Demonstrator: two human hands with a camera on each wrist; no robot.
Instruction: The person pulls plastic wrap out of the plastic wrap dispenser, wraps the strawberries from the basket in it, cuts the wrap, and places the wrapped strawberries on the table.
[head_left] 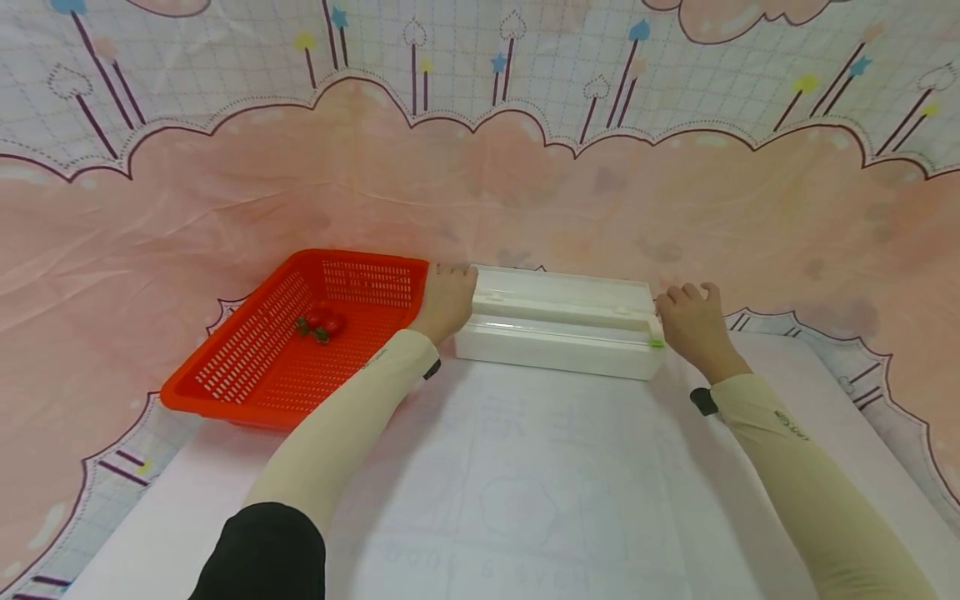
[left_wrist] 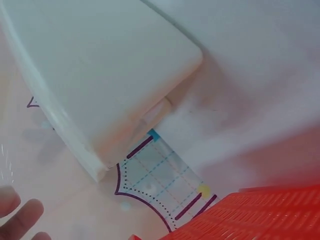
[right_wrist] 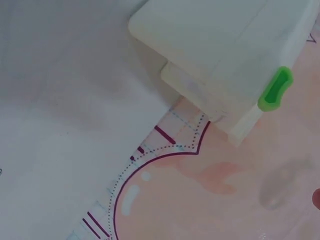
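Observation:
A long white dispenser box (head_left: 558,321) lies crosswise at the far edge of a white mat (head_left: 525,483), with a small green slider (head_left: 656,342) at its right end. My left hand (head_left: 447,298) is at the box's left end with loosely bent fingers. In the left wrist view its fingertips (left_wrist: 17,217) lie on the cloth, apart from the box (left_wrist: 100,75). At the right end is my right hand (head_left: 693,321), fingers relaxed. The right wrist view shows the box end (right_wrist: 215,45) and slider (right_wrist: 275,89), with one fingertip (right_wrist: 317,198) clear of them.
A red slatted basket (head_left: 225,392) sits left of the box, close to my left forearm, with a few strawberries (head_left: 321,323) inside. A pink patterned cloth (head_left: 525,192) covers the table and rises behind as a backdrop.

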